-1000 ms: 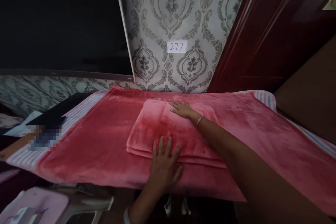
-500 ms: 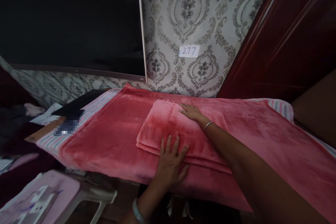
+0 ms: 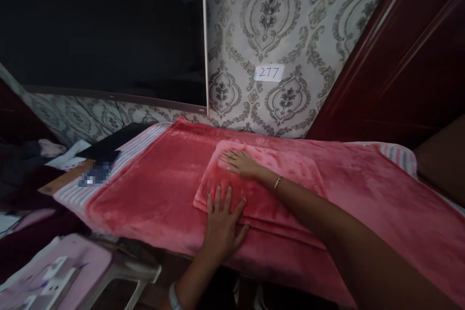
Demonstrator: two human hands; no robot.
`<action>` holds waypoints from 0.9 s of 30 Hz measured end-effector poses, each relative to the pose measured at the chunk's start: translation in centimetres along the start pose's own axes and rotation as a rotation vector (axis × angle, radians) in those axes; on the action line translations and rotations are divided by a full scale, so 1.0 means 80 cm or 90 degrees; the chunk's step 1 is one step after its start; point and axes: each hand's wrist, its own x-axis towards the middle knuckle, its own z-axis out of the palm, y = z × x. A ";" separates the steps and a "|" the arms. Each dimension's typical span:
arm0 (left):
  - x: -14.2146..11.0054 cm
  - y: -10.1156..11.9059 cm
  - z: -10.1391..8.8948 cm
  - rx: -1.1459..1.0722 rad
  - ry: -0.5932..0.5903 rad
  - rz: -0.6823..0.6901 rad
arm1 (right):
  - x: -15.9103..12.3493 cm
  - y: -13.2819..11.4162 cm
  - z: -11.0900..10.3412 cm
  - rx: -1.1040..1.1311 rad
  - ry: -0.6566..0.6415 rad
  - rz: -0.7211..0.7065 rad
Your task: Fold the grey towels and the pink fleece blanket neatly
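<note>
A plush pink-red blanket (image 3: 283, 189), folded into a flat rectangle, lies in the middle of a larger red plush cover (image 3: 145, 193). My left hand (image 3: 223, 223) rests on the folded blanket's near edge, its fingers spread over the front left part. Farther back, my right hand (image 3: 241, 162) lies flat on the blanket's upper left area with the fingers stretched out. Neither hand grips the cloth. My right forearm crosses over the right part of the blanket and hides some of it.
Behind stands a patterned wall with a paper label (image 3: 269, 72) reading 277. A large dark screen (image 3: 101, 29) is at upper left, a dark red door or panel (image 3: 392, 72) at right. A pink-topped stool (image 3: 87, 256) stands at lower left, near papers and dark cloth.
My right hand has slid leftward across the folded blanket. My left hand has shifted slightly left along the near edge. The view has moved a little.
</note>
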 end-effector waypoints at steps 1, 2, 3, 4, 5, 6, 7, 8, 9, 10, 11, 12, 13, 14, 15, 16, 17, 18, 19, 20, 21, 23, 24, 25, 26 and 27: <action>-0.001 0.000 0.001 0.001 0.001 -0.004 | 0.010 0.008 -0.001 -0.002 0.002 0.029; -0.002 0.001 0.002 0.001 0.002 -0.006 | 0.020 0.016 -0.002 -0.001 0.002 0.059; -0.002 0.002 0.002 0.000 0.003 -0.008 | 0.030 0.024 -0.003 0.003 0.000 0.087; -0.003 0.002 0.002 -0.002 0.003 -0.009 | 0.039 0.031 -0.003 0.010 -0.003 0.111; -0.003 0.003 0.002 -0.004 0.002 -0.010 | 0.047 0.037 -0.002 0.019 -0.006 0.133; -0.003 0.003 0.002 -0.007 0.001 -0.012 | 0.053 0.042 -0.001 0.028 -0.005 0.153; -0.003 0.003 0.001 -0.011 0.001 -0.014 | 0.058 0.046 0.002 0.034 -0.001 0.169; -0.003 0.003 0.001 -0.015 0.000 -0.014 | 0.062 0.050 0.004 0.038 0.004 0.180; -0.003 0.003 0.001 -0.020 0.000 -0.015 | 0.064 0.053 0.007 0.040 0.010 0.187; -0.003 0.003 0.001 -0.024 -0.002 -0.017 | 0.065 0.055 0.009 0.041 0.015 0.190; -0.003 0.003 0.001 -0.028 -0.005 -0.020 | 0.065 0.056 0.010 0.041 0.019 0.190; -0.003 0.003 0.001 -0.030 -0.007 -0.023 | 0.065 0.057 0.010 0.041 0.021 0.187; -0.003 0.003 0.001 -0.033 -0.010 -0.026 | 0.064 0.057 0.009 0.042 0.020 0.186; -0.003 0.003 0.001 -0.036 -0.012 -0.028 | 0.063 0.056 0.007 0.044 0.019 0.187; -0.003 0.003 0.000 -0.039 -0.014 -0.030 | 0.063 0.054 0.003 0.046 0.016 0.190; -0.002 0.003 -0.001 -0.043 -0.016 -0.031 | 0.062 0.052 -0.001 0.047 0.011 0.198; -0.001 0.003 -0.002 -0.048 -0.018 -0.031 | 0.062 0.048 -0.006 0.048 0.008 0.209; 0.000 0.003 -0.003 -0.052 -0.021 -0.032 | 0.061 0.044 -0.010 0.049 0.007 0.222; 0.000 0.003 -0.004 -0.056 -0.022 -0.032 | 0.060 0.038 -0.014 0.050 0.010 0.234; 0.001 0.003 -0.005 -0.059 -0.021 -0.033 | 0.056 0.030 -0.017 0.049 0.020 0.240; 0.002 0.003 -0.005 -0.062 -0.019 -0.032 | 0.050 0.021 -0.018 0.049 0.035 0.234; 0.002 0.002 -0.004 -0.067 -0.013 -0.032 | 0.031 -0.002 -0.019 0.052 0.063 0.186; 0.000 0.001 -0.003 -0.071 -0.007 -0.031 | 0.018 -0.014 -0.017 0.056 0.070 0.147; -0.003 0.000 -0.002 -0.077 0.002 -0.029 | 0.003 -0.027 -0.015 0.060 0.070 0.104; -0.006 -0.001 -0.002 -0.090 0.019 -0.025 | -0.013 -0.039 -0.013 0.065 0.064 0.064; -0.009 -0.003 -0.003 -0.107 0.046 -0.022 | -0.029 -0.050 -0.010 0.070 0.056 0.029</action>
